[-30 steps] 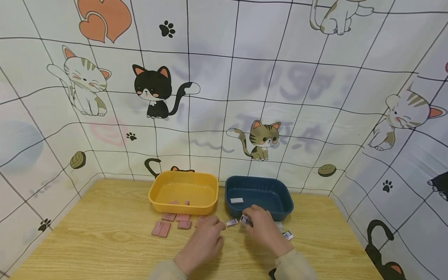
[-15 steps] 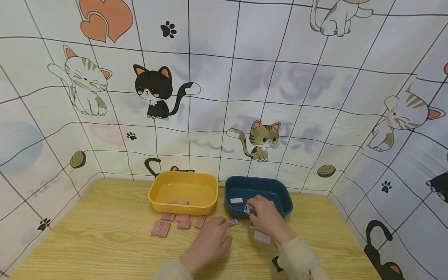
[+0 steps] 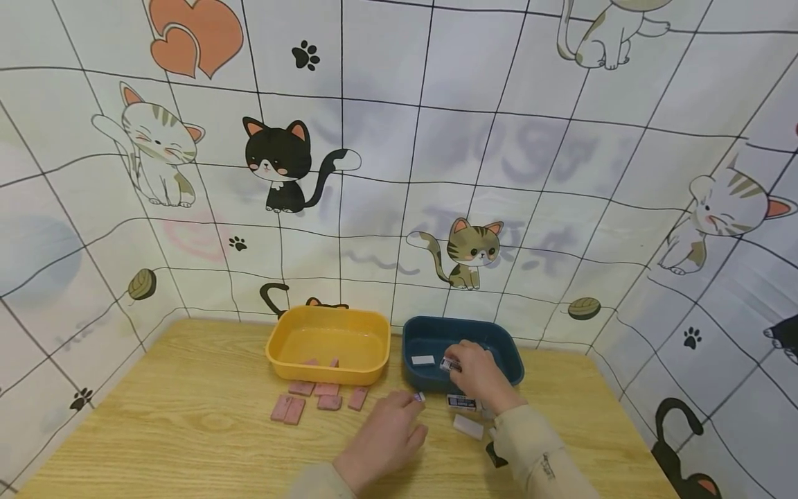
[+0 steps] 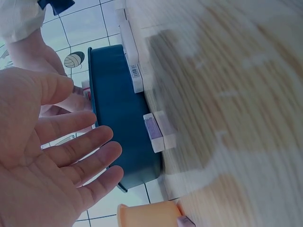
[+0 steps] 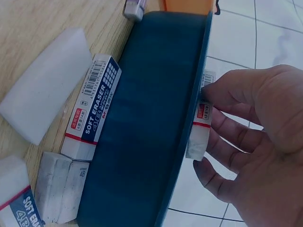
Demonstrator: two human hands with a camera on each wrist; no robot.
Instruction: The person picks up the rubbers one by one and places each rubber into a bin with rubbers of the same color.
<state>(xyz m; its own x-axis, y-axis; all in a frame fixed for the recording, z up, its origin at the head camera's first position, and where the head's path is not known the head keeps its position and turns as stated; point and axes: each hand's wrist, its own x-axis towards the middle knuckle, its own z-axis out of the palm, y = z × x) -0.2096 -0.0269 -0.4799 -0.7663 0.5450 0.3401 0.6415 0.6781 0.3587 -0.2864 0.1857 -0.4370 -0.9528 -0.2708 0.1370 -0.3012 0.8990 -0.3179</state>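
The right hand pinches one sleeved eraser over the blue bin, near its front rim. The left hand's fingers are straight and slightly spread near one purple-labelled eraser, mostly covered in the head view. One white block lies inside the blue bin. Six pink blocks lie before the yellow bin; two more show inside, partly hidden. Below: wood-grain table; behind: cat-print wall.

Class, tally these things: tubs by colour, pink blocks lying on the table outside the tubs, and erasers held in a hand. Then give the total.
Yellow tub: 1
Blue tub: 1
Pink blocks on the table: 6
Eraser in the right hand: 1
Total: 9
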